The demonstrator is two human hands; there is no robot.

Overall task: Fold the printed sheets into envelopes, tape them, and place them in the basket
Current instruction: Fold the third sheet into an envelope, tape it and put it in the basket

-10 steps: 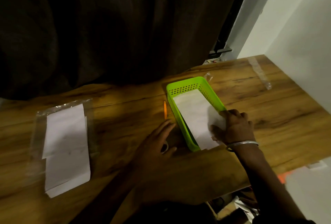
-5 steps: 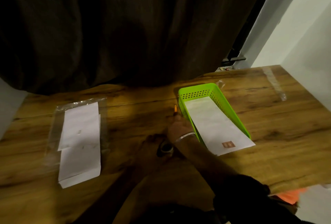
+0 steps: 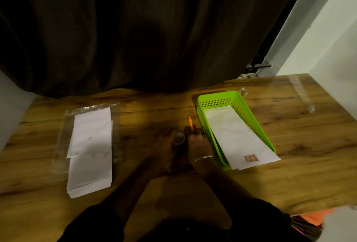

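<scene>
A green basket (image 3: pixel 216 100) stands right of centre on the wooden table, with a taped white envelope (image 3: pixel 237 137) lying in it and sticking out over its near end. A stack of white printed sheets (image 3: pixel 90 151) rests on a clear plastic sleeve at the left. My left hand (image 3: pixel 164 145) is at the table's middle, its fingers around a small roll of clear tape (image 3: pixel 178 138). Just to its right, beside the basket's left wall, my right hand (image 3: pixel 198 145) has its fingertips closed on the near end of an orange pen (image 3: pixel 190 123). Shadow blurs both grips.
A dark curtain (image 3: pixel 154 38) hangs behind the table's far edge. A strip of clear tape (image 3: pixel 301 93) is stuck to the table at the far right, by the white wall. Something orange (image 3: pixel 316 216) shows below the table's near right edge.
My right hand let go of the envelope in the basket and moved left to the orange pen. My left hand stayed at the tape roll. The view shifted.
</scene>
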